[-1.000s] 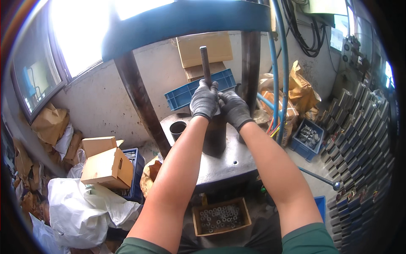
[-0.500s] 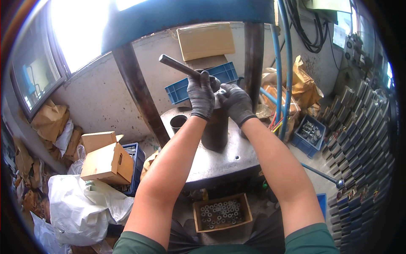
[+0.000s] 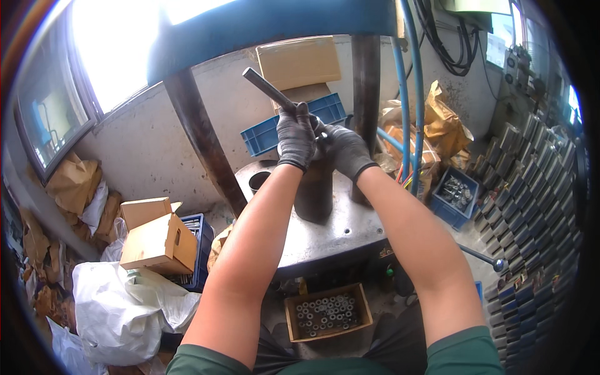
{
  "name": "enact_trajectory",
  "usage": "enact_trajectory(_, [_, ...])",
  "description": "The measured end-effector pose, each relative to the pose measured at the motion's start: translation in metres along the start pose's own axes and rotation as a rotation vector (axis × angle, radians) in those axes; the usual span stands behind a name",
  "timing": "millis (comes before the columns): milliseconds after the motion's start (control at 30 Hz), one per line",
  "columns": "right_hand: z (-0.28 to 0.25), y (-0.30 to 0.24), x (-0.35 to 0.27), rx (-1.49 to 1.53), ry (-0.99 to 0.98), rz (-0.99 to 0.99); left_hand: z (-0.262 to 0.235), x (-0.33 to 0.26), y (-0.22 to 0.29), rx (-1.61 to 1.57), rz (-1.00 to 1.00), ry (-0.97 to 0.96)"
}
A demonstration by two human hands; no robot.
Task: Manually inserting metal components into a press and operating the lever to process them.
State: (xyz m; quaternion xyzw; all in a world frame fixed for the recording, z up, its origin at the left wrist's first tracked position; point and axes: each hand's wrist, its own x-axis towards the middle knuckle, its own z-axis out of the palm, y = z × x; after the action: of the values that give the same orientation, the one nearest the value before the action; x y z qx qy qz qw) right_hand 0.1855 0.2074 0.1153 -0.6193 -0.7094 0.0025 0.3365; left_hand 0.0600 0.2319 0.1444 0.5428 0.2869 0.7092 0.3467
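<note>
A grey metal rod (image 3: 269, 87) slants up to the left out of my left hand (image 3: 296, 139), which wears a grey knit glove and is wrapped round it. My right hand (image 3: 347, 151), gloved alike, is closed at the rod's lower end, with its fingertips against a small metal part mostly hidden by the gloves. Both hands are above a dark upright cylinder (image 3: 314, 195) standing on a metal plate (image 3: 300, 249). I cannot tell whether the held pieces touch the cylinder's top. To its left stands a short dark tube (image 3: 258, 180), partly behind my left forearm.
A blue frame (image 3: 275, 26) with dark posts (image 3: 205, 140) surrounds the plate. Below is a wooden box (image 3: 294, 331) of metal rings. Right are a blue bin (image 3: 451, 216) of metal parts, a ball-ended lever (image 3: 499, 265) and stacked metal bars (image 3: 531, 219). Left is a cardboard box (image 3: 150, 244).
The rod's free end has risen and swung slightly right, so it tilts more steeply. My right hand has closed in on the left, covering more of the small metal part. The view has shifted slightly.
</note>
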Motion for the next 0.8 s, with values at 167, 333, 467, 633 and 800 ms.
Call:
enact_trajectory(167, [-0.058, 0.013, -0.066, -0.231, -0.118, -0.280, 0.011, 0.029, 0.001, 0.282, -0.059, -0.237])
enact_trajectory(333, [-0.169, 0.017, -0.176, -0.639, -0.500, -0.471, 0.024, 0.047, -0.003, 0.767, 0.036, -0.268])
enact_trajectory(467, [-0.238, 0.039, -0.255, -0.697, -0.753, -0.241, 0.020, 0.047, 0.002, 0.619, -0.098, -0.292])
enact_trajectory(633, [-0.274, 0.076, -0.312, -0.500, -0.718, -0.042, 0.018, 0.048, 0.003, 0.633, -0.029, -0.340])
enact_trajectory(800, [-0.270, 0.091, -0.319, -0.360, -0.579, 0.064, 0.018, 0.039, -0.004, 0.623, 0.034, -0.309])
